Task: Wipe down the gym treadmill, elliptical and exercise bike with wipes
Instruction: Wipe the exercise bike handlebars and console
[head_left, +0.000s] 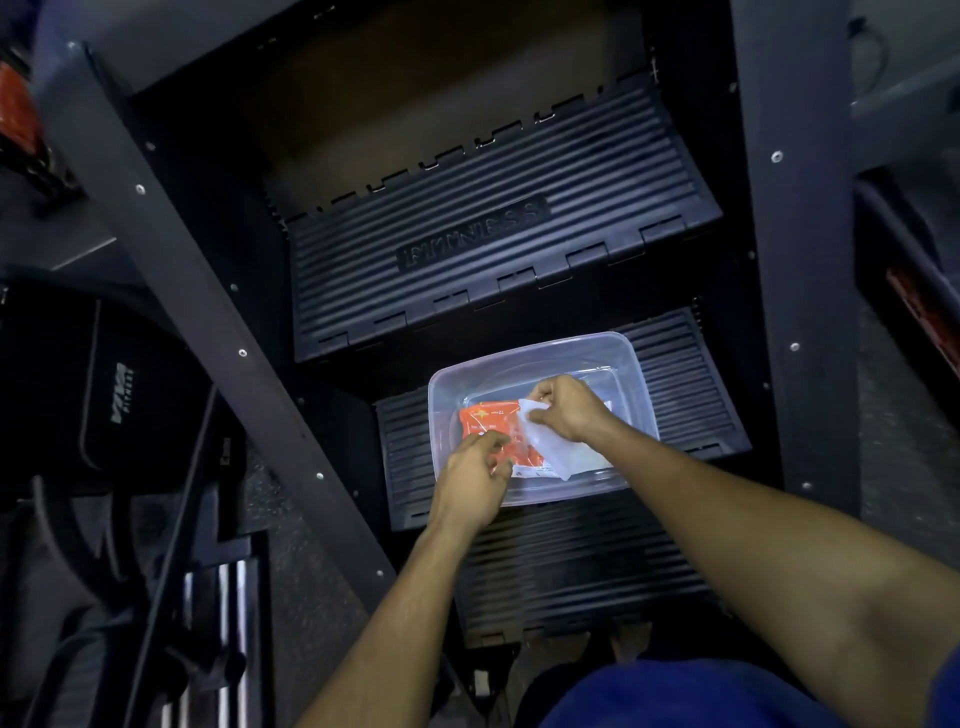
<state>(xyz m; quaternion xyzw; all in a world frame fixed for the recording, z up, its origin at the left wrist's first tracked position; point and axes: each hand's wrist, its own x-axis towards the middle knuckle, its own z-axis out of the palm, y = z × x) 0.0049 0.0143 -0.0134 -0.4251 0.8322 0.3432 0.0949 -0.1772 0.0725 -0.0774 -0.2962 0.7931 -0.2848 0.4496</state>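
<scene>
On the lower ribbed step of the black stair machine, near the middle of your view, sits a clear plastic tub, tilted slightly with its long side running left to right. Inside the tub lies an orange wipe pack, flat on the tub floor and toward its left half. Your left hand reaches in over the near rim of the tub; its fingers are curled and rest on the near left part of the pack, but whether they pinch it or only press on it cannot be told from this view. Your right hand is farther in, above the right part of the pack, with thumb and fingers pinched on a white wipe that hangs from the grip down toward the near right of the tub. The wipe overlaps the right end of the pack. Beyond the tub, a second ribbed step carries raised lettering. Dark frame rails with small bolts run along the left and right sides of the steps. At far left stands a black padded machine part with a white logo. At the near edge, a patch of blue clothing shows.
</scene>
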